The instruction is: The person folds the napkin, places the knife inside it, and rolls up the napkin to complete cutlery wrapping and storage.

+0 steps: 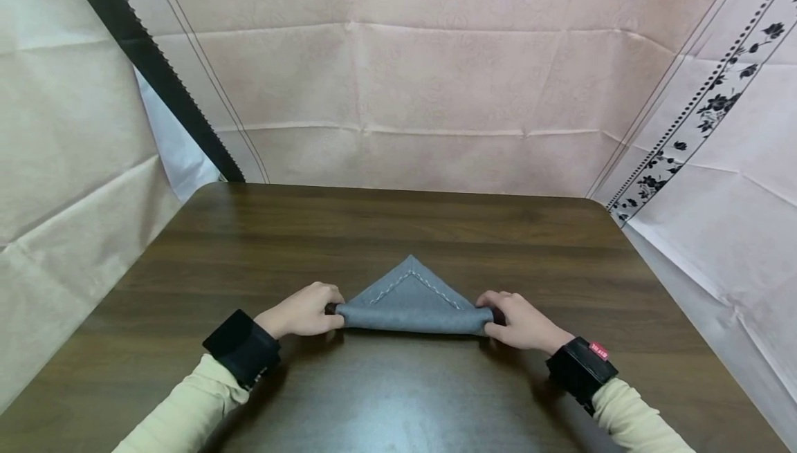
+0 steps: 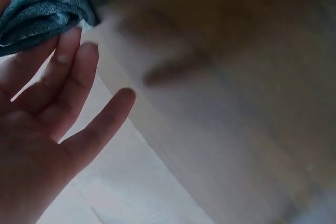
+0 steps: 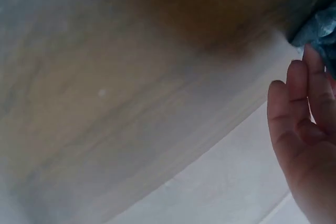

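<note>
A blue-grey cloth napkin (image 1: 407,290) with a line of pale stitching lies in the middle of the table. Its near side is rolled into a thick edge, while one flat corner points away as a triangle. My left hand (image 1: 309,309) pinches the left end of the roll between thumb and fingers. At the opposite end, my right hand (image 1: 518,319) pinches the roll the same way. The left wrist view shows the bunched layers of the napkin (image 2: 39,11) at the fingertips, the little finger held away. Only a bit of the napkin (image 3: 320,30) appears in the right wrist view.
The dark wooden table (image 1: 398,391) has rounded far corners. Behind it hangs a creased, pale sheet (image 1: 436,79) with a black band (image 1: 156,66) at left and a floral strip (image 1: 716,107) at right. Black bands (image 1: 243,349) wrap both wrists over pale sleeves.
</note>
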`<state>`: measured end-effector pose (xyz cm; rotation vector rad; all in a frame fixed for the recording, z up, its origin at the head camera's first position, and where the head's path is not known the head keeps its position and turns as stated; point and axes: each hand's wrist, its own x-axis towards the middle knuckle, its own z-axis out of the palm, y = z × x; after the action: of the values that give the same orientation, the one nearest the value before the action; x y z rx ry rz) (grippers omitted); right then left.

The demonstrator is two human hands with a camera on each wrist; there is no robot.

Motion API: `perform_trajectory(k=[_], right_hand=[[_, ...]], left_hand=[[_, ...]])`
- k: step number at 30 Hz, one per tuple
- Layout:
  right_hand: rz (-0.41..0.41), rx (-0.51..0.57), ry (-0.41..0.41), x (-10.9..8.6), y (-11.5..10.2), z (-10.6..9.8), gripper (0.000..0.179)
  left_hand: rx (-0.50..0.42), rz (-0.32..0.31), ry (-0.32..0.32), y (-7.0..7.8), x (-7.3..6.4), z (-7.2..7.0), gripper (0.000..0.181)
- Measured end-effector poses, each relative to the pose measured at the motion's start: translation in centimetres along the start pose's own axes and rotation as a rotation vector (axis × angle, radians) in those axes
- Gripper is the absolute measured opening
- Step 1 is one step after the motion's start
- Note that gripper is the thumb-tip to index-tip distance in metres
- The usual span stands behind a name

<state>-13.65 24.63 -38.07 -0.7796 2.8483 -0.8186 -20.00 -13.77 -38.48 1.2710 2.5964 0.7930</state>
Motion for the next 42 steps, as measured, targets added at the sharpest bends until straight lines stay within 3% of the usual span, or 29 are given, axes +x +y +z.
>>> perform_trajectory(k=[5,8,13,17,22,28,31,34,36,38,42], right_hand=[[0.041,0.107,-0.008,0.2,0.6,-0.3,0.024],[0.097,0.122,-0.008,0.5,0.7,-0.4,0.025],[0.169,0.097,0.007,1.0,0.4,-0.5,0.027],[0.177,0.072,0.036,1.2,0.4,-0.4,0.027],[0.233,0.02,0.071,1.6,0.3,-0.2,0.028],[0.3,-0.148,0.082,2.2,0.0,0.2,0.027],[0.327,-0.226,0.066,2.3,-0.2,0.2,0.027],[0.325,-0.275,0.101,2.3,-0.3,0.0,0.025],[0.29,-0.293,0.173,2.3,-0.3,-0.1,0.021],[0.207,-0.305,0.257,2.2,-0.4,0.0,0.016],[-0.016,-0.318,0.314,1.9,-0.8,0.6,0.018]], left_hand=[[-0.118,-0.003,-0.03,-0.4,0.3,-0.1,0.022],[-0.128,-0.037,-0.02,-0.7,0.4,-0.1,0.012],[-0.112,-0.083,0.017,-0.8,0.8,0.0,0.027],[-0.072,-0.122,0.04,-0.4,1.2,0.1,0.03],[0.042,-0.19,0.082,0.1,1.7,0.3,0.029],[0.159,-0.314,0.092,0.7,2.4,0.6,0.025],[0.224,-0.324,0.068,1.0,2.6,0.7,0.022],[0.34,-0.225,0.121,1.4,2.7,0.8,0.017],[0.386,-0.117,0.189,1.7,2.8,1.0,0.018],[0.426,0.007,0.253,2.1,2.8,1.3,0.019],[0.436,0.137,0.221,3.1,2.4,1.7,0.024]])
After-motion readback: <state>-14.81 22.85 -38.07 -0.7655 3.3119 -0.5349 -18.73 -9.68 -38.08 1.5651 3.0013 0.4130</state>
